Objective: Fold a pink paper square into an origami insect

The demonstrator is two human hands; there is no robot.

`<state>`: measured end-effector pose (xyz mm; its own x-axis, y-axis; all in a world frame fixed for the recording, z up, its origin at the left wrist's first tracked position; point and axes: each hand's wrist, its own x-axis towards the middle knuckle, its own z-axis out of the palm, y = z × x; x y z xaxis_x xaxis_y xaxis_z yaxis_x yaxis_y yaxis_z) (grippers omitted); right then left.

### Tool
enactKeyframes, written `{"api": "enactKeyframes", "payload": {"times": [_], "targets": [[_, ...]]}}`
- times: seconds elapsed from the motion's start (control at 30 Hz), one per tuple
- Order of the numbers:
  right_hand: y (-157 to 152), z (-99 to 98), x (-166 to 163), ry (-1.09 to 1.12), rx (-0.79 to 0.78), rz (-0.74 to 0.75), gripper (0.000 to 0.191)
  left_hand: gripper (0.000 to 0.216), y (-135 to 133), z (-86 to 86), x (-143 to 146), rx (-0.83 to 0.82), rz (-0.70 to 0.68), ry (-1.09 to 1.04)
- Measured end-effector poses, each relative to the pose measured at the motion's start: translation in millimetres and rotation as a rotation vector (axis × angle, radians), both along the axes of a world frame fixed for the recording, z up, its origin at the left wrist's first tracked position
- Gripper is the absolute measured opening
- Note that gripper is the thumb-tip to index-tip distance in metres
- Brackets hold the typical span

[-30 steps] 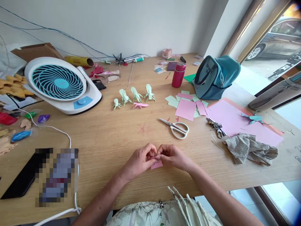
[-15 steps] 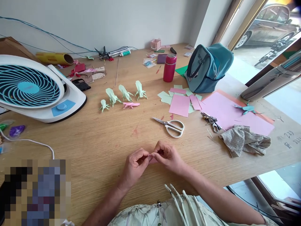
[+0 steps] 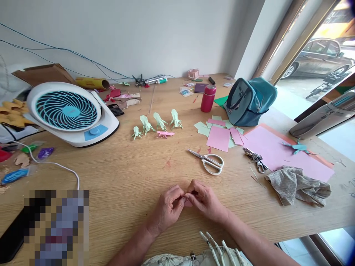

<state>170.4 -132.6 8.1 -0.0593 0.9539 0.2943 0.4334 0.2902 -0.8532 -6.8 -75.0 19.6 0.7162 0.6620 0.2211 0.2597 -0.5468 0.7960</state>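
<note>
My left hand [image 3: 168, 208] and my right hand [image 3: 205, 201] meet near the front edge of the wooden table [image 3: 124, 173]. Both pinch a small folded pink paper [image 3: 188, 203], mostly hidden between the fingertips. White-handled scissors [image 3: 208, 162] lie just beyond my hands. Farther back stand several pale green folded paper figures [image 3: 156, 123] and one pink folded figure [image 3: 165, 134].
A white and teal fan [image 3: 70, 112] stands at the left with a white cable [image 3: 55, 164]. Pink and green paper squares [image 3: 220, 133], a large pink sheet [image 3: 277, 147], keys [image 3: 256, 160], a grey cloth [image 3: 298, 184], a red bottle [image 3: 208, 98] and a teal bag [image 3: 249, 101] fill the right.
My hands have stayed together on the pink paper, with the fingers shifting a little. The view has swung, so everything sits slightly lower in the picture than before.
</note>
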Motion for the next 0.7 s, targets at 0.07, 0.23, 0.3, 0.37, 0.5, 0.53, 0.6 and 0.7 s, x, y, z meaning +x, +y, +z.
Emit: {"api": "enactKeyframes", "payload": {"times": [0.07,0.23,0.3,0.37,0.5,0.53,0.6,0.7], "targets": [[-1,-1.8,0,-0.054,0.012,0.031,0.020,0.025,-1,-0.3,-1,0.029,-0.018,0.001],[-1,-5.8,-3,-0.039,0.102,0.007,0.022,0.026,-2,-2.0,-3,0.025,-0.023,-0.016],[0,-6.9,-4,-0.019,0.137,-0.039,0.022,0.027,-2,-3.3,-2,0.013,-0.019,-0.031],[1,-8.0,-4,-0.011,0.157,-0.075,0.023,0.027,-1,-4.9,-2,0.013,-0.007,-0.048],[2,-10.9,-1,0.018,0.166,-0.146,0.025,0.026,0,-7.1,-2,0.015,0.036,-0.065],[2,-11.7,0,0.027,0.164,-0.163,0.025,0.026,0,-7.1,-2,0.014,0.043,-0.063],[3,-12.7,0,0.042,0.158,-0.186,0.026,0.026,-1,-6.6,-2,0.009,0.053,-0.053],[4,-13.0,1,0.066,0.146,-0.203,0.026,0.027,-1,-6.1,-2,0.006,0.069,-0.038]]}}
